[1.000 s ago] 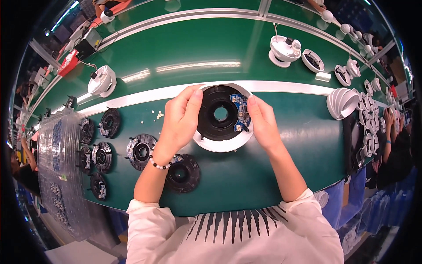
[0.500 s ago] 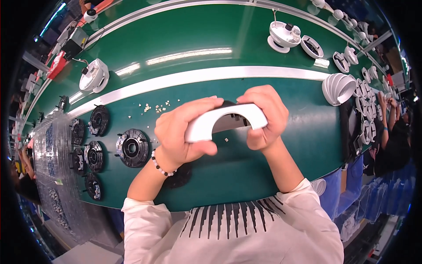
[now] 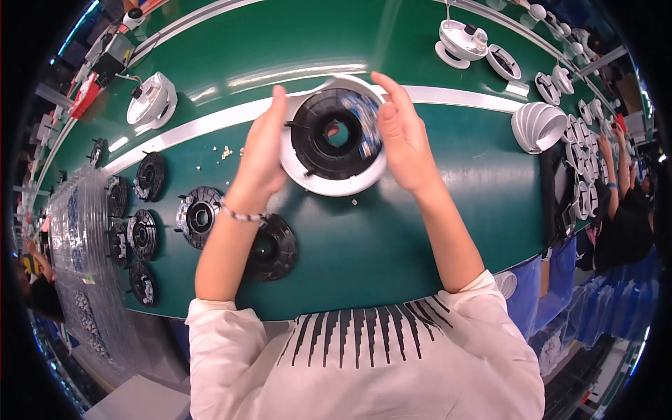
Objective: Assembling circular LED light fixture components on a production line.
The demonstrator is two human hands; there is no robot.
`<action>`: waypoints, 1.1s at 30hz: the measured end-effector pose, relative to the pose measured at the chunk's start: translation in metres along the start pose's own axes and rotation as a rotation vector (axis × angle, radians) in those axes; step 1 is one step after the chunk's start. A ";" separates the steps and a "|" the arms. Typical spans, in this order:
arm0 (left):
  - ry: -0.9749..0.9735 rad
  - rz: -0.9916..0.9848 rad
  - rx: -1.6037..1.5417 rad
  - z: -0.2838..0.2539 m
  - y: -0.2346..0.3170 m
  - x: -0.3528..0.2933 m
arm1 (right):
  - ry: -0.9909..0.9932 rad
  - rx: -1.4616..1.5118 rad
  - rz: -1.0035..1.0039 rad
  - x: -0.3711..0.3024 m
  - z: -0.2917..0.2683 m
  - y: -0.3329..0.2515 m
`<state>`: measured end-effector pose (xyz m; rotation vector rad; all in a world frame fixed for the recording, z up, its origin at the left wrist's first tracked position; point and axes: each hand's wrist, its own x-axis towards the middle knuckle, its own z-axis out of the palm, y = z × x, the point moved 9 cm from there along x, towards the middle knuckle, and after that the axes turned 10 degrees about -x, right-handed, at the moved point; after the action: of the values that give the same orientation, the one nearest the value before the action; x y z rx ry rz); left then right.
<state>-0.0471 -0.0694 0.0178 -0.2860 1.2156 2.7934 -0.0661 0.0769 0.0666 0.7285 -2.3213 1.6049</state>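
Between my two hands a white round housing (image 3: 334, 187) is held up above the green mat. Its open side faces me, showing a black ring-shaped plastic part (image 3: 311, 150) seated inside. A blue circuit board (image 3: 362, 115), slightly blurred, curves along the right of that ring. My left hand (image 3: 264, 154) presses on the housing's left edge with its fingers nearly straight. Against the opposite edge, my right hand (image 3: 406, 143) grips with the thumb at the front. Below my left wrist lies a loose black disc (image 3: 278, 255) with a central hole.
Several black discs with boards (image 3: 199, 215) lie on the left beside a stack of clear plastic trays (image 3: 87, 245). Small pale bits (image 3: 226, 152) are scattered on the mat. Nested white shells (image 3: 537, 128) stand at the right. White units (image 3: 152, 101) sit beyond the white rail.
Both hands have raised the white housing away from me and tipped it, so its inside with the black ring now shows. The black disc below my left wrist has come into clearer view.
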 end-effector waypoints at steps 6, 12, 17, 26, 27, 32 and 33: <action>-0.220 -0.386 -0.498 -0.011 -0.026 -0.006 | -0.074 0.076 0.063 -0.005 -0.011 -0.004; -0.311 -0.467 -0.599 0.006 -0.034 -0.012 | -0.011 -0.057 -0.132 -0.006 -0.021 -0.026; -0.411 -0.572 -0.719 0.021 -0.041 -0.018 | -0.002 -0.234 -0.344 -0.008 -0.025 -0.055; -0.217 -0.555 -0.361 0.027 -0.056 -0.020 | -0.168 -0.478 -0.660 -0.018 -0.009 -0.074; -0.222 -0.555 -0.361 0.032 -0.055 -0.022 | -0.166 -0.483 -0.661 -0.018 -0.011 -0.071; -0.025 0.277 0.442 0.021 0.001 -0.017 | -0.055 -0.037 -0.303 -0.009 -0.035 -0.039; -0.122 0.595 0.555 0.046 0.025 -0.035 | 0.033 0.050 -0.303 -0.008 -0.040 -0.033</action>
<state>-0.0232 -0.0530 0.0736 0.3349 2.2549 2.6535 -0.0459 0.1064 0.1048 1.0022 -2.0358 1.5293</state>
